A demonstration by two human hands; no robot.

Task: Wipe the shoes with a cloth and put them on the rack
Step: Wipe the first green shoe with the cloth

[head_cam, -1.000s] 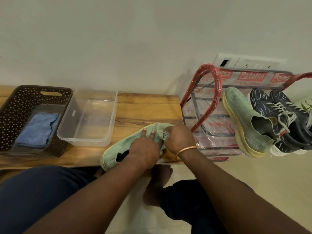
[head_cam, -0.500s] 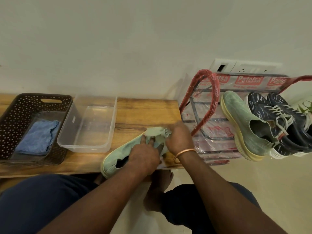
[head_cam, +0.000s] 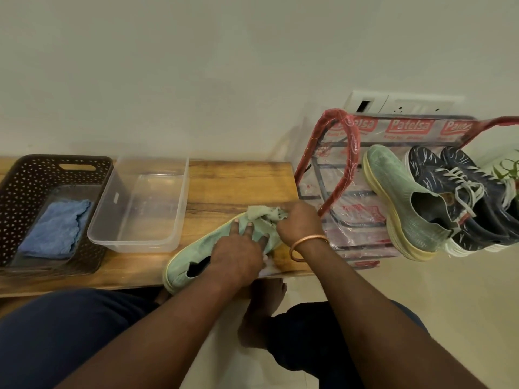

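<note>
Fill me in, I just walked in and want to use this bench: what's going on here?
A person is wiping a pale green shoe that lies on the wooden bench. The left hand presses flat on the shoe to steady it, while the right hand grips a green cloth at its toe. Its mate and a dark laced pair already sit on the rack at the right. A blue cloth lies in the dark basket.

Head camera looks down, close over bench [head_cam: 238,181].

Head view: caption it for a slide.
Left hand steadies green shoe on bench; right hand wipes its toe with a cloth.
</note>
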